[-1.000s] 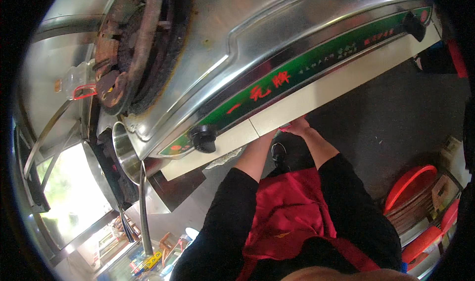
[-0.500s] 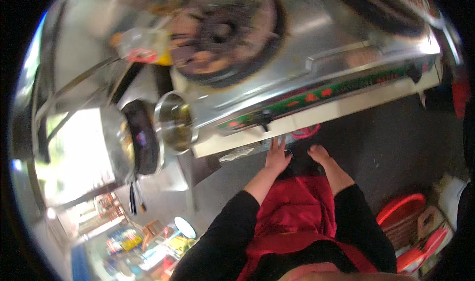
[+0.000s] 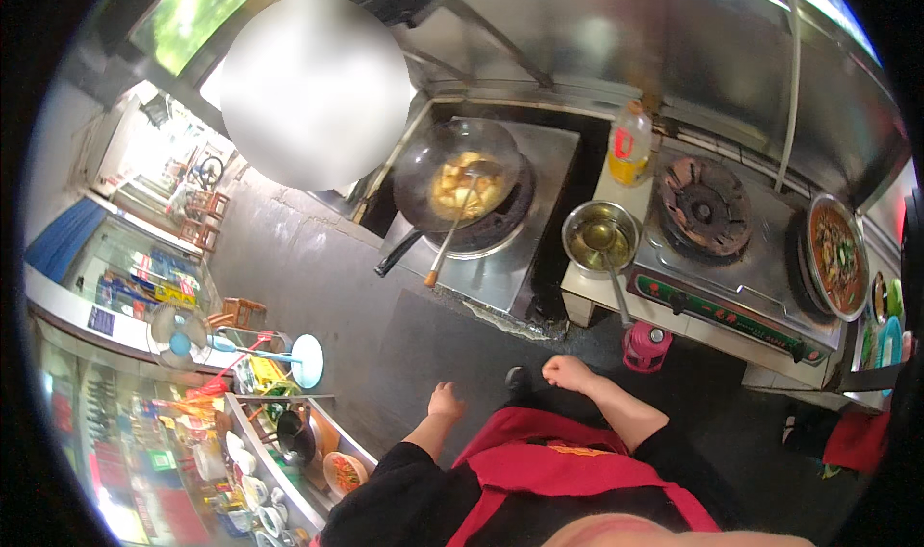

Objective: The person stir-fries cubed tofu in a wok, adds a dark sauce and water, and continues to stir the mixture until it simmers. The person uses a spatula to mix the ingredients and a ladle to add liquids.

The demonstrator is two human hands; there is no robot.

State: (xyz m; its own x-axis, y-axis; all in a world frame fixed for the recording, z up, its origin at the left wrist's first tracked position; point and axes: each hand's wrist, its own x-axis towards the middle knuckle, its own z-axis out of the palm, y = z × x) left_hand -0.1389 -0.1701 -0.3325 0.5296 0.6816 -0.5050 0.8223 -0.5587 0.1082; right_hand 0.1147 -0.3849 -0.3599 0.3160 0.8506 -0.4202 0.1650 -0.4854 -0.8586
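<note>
My left hand hangs above the dark floor with loosely bent fingers, holding nothing visible. My right hand is curled closed in front of the red apron, with nothing showing in it. Ahead of me a dark wok rests on the left stove, holding yellowish chunks of food. A ladle with a wooden handle leans in it. Right of it, a steel pot of yellowish liquid stands on the ledge with a ladle in it. Both hands are apart from these things.
An oil bottle stands behind the pot. A bare gas burner and a wide pan of cooked food are to the right. Below is a pink round object. A shelf cart and fan stand left.
My view has swung leftward and steadied, bringing the wok stove into sight. My hands have moved farther apart, and the left hand's spread fingers are now more bent.
</note>
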